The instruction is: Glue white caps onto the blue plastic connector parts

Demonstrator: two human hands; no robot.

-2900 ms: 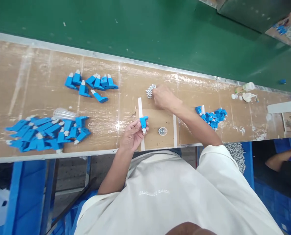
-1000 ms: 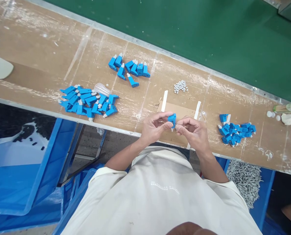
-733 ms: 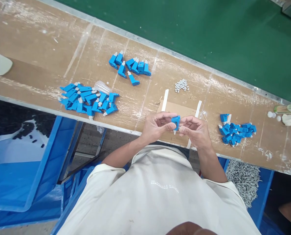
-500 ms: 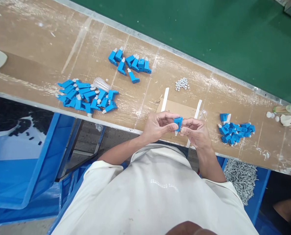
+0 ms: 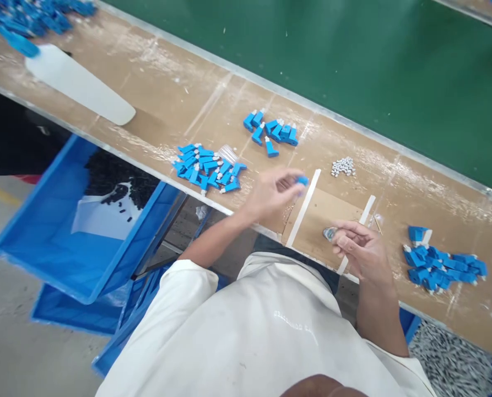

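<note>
My left hand is raised over the table, its thumb and fingers pinching a small blue plastic part, which is blurred by motion. To its right, my right hand is closed, with its fingers curled in above a cardboard work area between two white strips. A small shiny grey round piece shows at its fingertips; its kind and whether the fingers grip it are unclear. Left of my left hand lies a pile of blue parts with white tips. A smaller group of similar blue parts lies farther back.
Small grey pieces lie behind the white strips. Another blue pile is at right. A long white blade-shaped object with a blue handle crosses the left table. Blue bins stand below the table edge, left, and grey pieces lie below right.
My hands have drawn apart. My left hand has carried the blue part away toward the left piles, and my right hand no longer touches it. The camera view has shifted left.
</note>
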